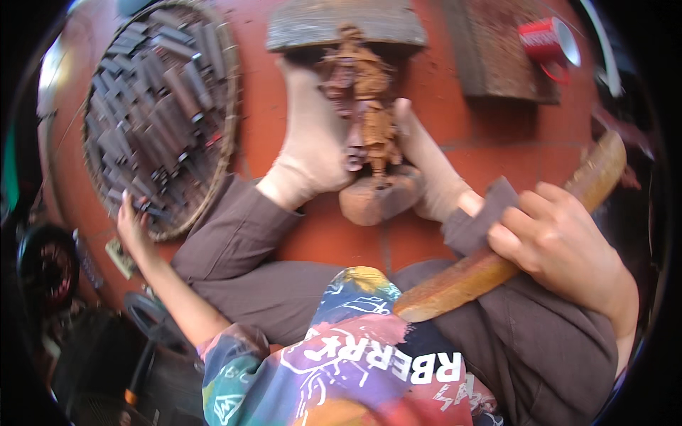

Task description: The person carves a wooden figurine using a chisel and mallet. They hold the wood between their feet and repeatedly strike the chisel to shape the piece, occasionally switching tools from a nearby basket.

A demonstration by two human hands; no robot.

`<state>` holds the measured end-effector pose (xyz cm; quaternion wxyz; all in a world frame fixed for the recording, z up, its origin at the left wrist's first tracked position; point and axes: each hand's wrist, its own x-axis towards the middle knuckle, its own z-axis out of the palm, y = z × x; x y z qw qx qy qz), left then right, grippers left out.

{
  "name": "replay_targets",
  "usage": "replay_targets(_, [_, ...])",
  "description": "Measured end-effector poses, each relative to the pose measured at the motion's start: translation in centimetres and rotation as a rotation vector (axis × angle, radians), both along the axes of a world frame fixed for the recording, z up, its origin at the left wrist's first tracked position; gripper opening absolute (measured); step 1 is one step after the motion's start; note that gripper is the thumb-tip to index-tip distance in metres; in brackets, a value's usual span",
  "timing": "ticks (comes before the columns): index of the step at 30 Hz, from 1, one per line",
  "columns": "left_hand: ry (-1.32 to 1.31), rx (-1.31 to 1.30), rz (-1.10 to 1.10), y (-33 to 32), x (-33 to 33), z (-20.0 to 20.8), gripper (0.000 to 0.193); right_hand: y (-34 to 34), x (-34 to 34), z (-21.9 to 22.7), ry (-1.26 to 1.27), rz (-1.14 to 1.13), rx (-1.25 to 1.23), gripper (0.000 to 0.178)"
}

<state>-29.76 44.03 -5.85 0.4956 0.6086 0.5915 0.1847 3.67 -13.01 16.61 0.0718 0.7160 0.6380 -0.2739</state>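
Observation:
My left hand (133, 224) is at the near left rim of a round woven basket (233, 106), beside the ends of the chisels (160, 117) that fill it. Its fingers look apart, with nothing plainly held; whether they touch a chisel I cannot tell. My right hand (554, 238) is closed around a long wooden mallet (462, 284), which lies slanted across my right thigh, its near end by my shirt. Between my feet, in pale socks, lies a carved wooden figure (373, 106) with a rounded base (380, 195) toward me.
A thick wooden block (348, 25) is behind the carving, at its far end. To the right, a red mug (547, 42) sits by a wooden slab (497, 57). Reddish tiles (327, 238) make up the floor. A dark fan-like round object (50, 263) is at the far left.

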Motion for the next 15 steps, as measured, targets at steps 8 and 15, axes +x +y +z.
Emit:
replay_targets(8, [0.015,0.185,0.026,-4.1,5.1,0.1,0.036,-1.2,-1.7,0.2,-0.09,-0.131,0.013,0.013])
replay_targets(15, [0.506,0.525,-0.11,-5.4,5.2,0.2,0.05,-0.3,-1.6,0.6,-0.094,-0.097,-0.018,0.01])
